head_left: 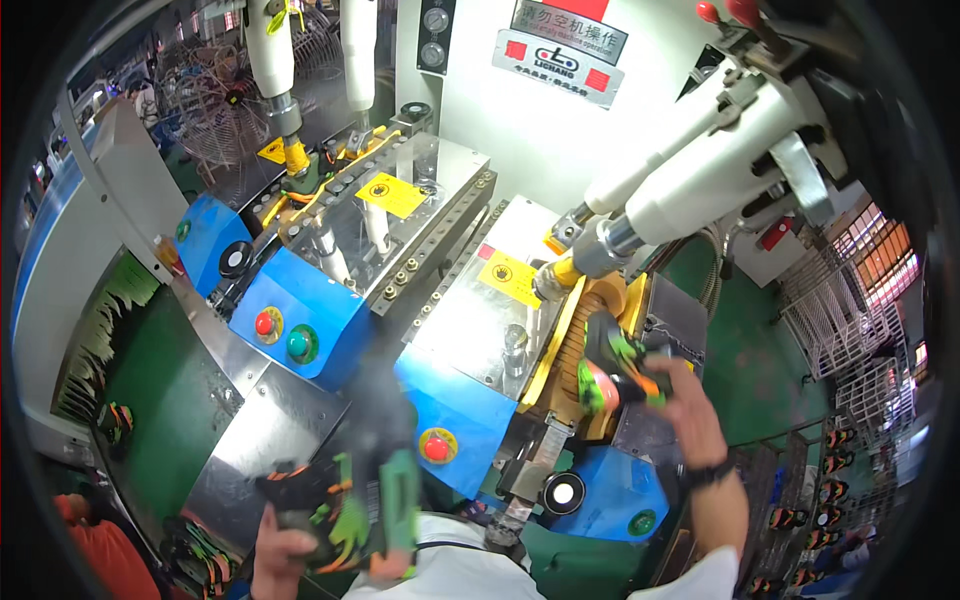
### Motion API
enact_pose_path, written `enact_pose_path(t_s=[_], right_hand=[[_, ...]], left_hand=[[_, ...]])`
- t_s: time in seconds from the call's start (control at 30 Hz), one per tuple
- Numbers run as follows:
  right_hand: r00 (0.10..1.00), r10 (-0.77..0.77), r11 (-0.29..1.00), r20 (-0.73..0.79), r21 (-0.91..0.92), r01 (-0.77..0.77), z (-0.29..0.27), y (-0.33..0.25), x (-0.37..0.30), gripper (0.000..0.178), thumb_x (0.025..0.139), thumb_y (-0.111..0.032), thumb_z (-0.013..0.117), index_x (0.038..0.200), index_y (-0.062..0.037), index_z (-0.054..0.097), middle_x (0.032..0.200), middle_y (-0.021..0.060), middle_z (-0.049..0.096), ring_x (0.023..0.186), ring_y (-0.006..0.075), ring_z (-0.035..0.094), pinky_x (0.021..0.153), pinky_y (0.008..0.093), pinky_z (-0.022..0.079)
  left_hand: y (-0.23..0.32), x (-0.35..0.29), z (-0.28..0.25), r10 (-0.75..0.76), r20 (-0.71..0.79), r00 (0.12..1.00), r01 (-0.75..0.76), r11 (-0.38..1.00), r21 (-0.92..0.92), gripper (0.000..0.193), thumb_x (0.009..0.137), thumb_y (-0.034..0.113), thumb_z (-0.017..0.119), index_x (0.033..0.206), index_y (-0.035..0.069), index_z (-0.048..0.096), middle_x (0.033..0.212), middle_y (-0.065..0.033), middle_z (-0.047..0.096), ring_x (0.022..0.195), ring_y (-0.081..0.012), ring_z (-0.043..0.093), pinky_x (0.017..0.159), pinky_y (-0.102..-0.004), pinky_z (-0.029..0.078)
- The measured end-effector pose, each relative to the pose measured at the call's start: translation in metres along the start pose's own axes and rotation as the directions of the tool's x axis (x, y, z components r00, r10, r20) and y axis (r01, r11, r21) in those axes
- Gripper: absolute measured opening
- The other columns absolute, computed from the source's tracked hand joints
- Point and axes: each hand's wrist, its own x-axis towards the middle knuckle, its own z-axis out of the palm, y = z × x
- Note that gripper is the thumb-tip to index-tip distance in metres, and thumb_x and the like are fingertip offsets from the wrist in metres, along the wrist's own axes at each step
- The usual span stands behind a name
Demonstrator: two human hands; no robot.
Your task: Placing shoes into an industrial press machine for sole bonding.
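My left hand (283, 548), at the lower left near my white shirt, is closed on a black sneaker (325, 500) with green and orange parts. Motion smears that shoe's upper end, so its outline is unclear. On the right, my right hand (688, 405) grips a second black sneaker (612, 352) with a bright green and orange sole. This one is tilted within the right press bed, between yellow-edged side pads (560, 345). Just above it hangs the yellow-collared tip of a white press arm (690, 195). Whether the shoe touches the bed, I cannot tell.
A left press station (340, 205) holds another shoe under its arm. Blue control boxes (300, 318) with red and green buttons line the front. Shoes stand on a rack (830, 490) at far right, and more lie at lower left. An orange-clothed person (105, 550) is at the left edge.
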Motion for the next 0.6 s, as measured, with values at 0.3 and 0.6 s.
enact_pose_path(t_s=[0.3,0.6], right_hand=[[0.905,-0.408,0.742,-0.122,-0.621,0.251,0.075,0.001,0.090,0.036,0.066,-0.005,0.065,0.098,0.0094,0.056,0.090,0.0135,0.062,0.085,0.0235,0.062,0.073,0.0381,0.051],[0.583,-0.810,0.309,-0.070,-0.895,0.321,0.108,0.057,0.084,0.042,0.071,-0.004,0.057,0.107,0.0114,0.040,0.092,0.0375,0.058,0.089,0.0524,0.058,0.082,0.0510,0.048]], left_hand=[[-0.030,-0.034,-0.108,-0.024,-0.486,0.874,0.050,0.998,0.042,0.045,0.075,0.005,0.060,0.119,0.000,0.056,0.104,-0.0132,0.063,0.091,-0.0290,0.062,0.079,-0.0418,0.052],[-0.075,0.028,-0.144,-0.190,-0.380,0.905,0.202,0.979,-0.008,0.049,0.069,0.001,0.057,0.118,0.000,0.054,0.105,-0.0126,0.061,0.096,-0.0277,0.062,0.085,-0.0382,0.052]])
